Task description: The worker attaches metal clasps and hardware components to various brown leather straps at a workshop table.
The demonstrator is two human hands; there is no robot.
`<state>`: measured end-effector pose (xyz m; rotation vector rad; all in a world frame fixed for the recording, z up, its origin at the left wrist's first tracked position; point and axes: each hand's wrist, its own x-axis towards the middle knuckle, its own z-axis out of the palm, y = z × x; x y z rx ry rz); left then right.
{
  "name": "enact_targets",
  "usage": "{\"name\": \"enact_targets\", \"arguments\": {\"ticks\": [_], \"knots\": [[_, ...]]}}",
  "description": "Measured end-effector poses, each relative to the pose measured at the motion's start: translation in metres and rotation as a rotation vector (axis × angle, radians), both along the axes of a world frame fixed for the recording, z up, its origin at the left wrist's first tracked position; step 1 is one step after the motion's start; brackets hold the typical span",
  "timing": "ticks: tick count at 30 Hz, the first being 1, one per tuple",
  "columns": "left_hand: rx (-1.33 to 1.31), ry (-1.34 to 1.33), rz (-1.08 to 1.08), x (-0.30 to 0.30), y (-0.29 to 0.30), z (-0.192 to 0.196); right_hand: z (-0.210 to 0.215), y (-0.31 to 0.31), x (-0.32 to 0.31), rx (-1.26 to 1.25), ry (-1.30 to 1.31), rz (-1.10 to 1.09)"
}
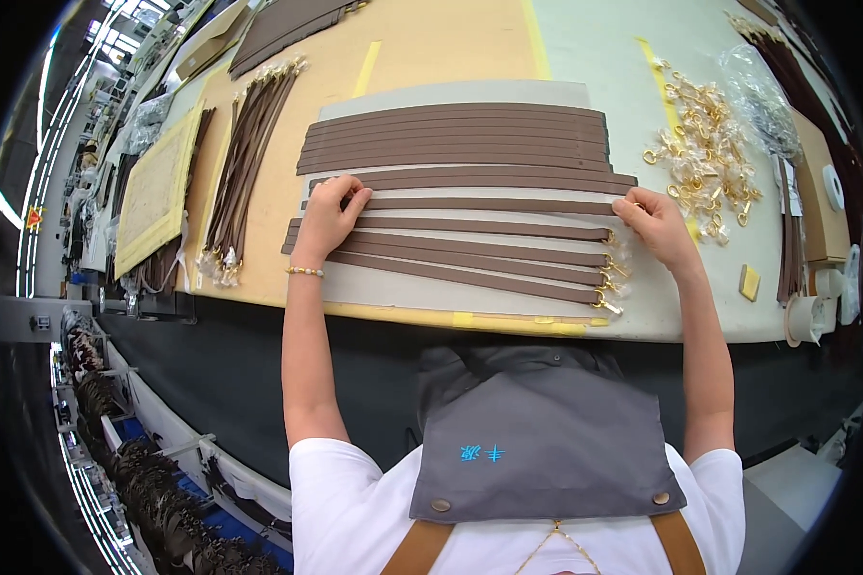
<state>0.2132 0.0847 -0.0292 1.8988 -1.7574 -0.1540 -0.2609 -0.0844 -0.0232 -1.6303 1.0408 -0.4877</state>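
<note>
My left hand (331, 218), a beaded bracelet at its wrist, has its fingers curled around the left part of a flat brown strap (489, 205). The strap's right end is pinched between the thumb and fingers of my right hand (657, 226). Nearer to me, several similar brown straps (470, 261) fan out, gold clasps (606, 278) with clear wrapping at their right ends. Just beyond the held strap, a row of plain brown straps (451, 139) lies side by side on a pale grey board (527, 93). What my left palm covers is hidden.
A pile of gold clasps (710, 144) in clear wrapping lies at the right, near a small yellow block (749, 282) and a cardboard box (815, 192). A bundle of clasped straps (254, 163) and a yellowish panel (153, 206) are at the left. The table's front edge (431, 319) runs before me.
</note>
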Motion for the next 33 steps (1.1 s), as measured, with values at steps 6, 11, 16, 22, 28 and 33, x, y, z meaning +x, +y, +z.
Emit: {"name": "enact_targets", "arguments": {"ticks": [6, 11, 16, 22, 28, 33], "knots": [[-0.092, -0.284, -0.006, -0.014, 0.000, 0.005, 0.010, 0.007, 0.015, -0.076, 0.229, 0.023], [-0.098, 0.002, -0.227, -0.088, -0.027, 0.012, 0.017, 0.016, 0.033, -0.238, 0.400, 0.086], [0.174, -0.252, -0.246, -0.107, -0.056, 0.007, 0.015, 0.019, 0.015, -0.568, 0.368, 0.023], [0.408, -0.296, -0.191, -0.092, -0.083, -0.011, -0.003, -0.007, 0.000, -0.566, 0.267, -0.223], [0.397, -0.332, -0.155, -0.076, -0.094, -0.014, -0.016, -0.014, 0.015, -0.564, 0.177, -0.184], [0.273, -0.262, -0.202, -0.099, -0.092, -0.007, -0.020, -0.006, 0.012, -0.693, 0.172, -0.175]]}}
